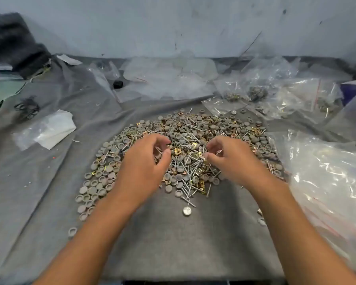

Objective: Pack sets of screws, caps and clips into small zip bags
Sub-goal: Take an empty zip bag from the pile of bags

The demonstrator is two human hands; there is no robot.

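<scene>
Head view: a grey cloth (169, 233) covers the worktop, and at its centre lies a broad heap of round grey plastic caps (103, 173), silver metal screws (188, 188) and small brass-coloured metal clips (178, 150), all mixed together. Both hands hover over the heap's middle. The left hand (144, 163) has its fingers curled with thumb and fingertips nearly meeting; a small part seems to sit between them, but which kind I cannot tell. The right hand (232, 159) is curled likewise, and a thin silver screw appears pinched at its fingertips.

At 1 to 2 o'clock from the heap lie clear plastic zip bags (275, 93), several holding small sets of the same caps, screws and clips. At 3 to 4 o'clock a large crumpled clear plastic bag (327, 182) lies just beside the heap; its contents are unclear. At 12 o'clock sits a stack of empty-looking clear bags (169, 77), with a small black round object (118, 84) at 11 o'clock. At 9 o'clock lies a folded whitish plastic bag (47, 130).
</scene>
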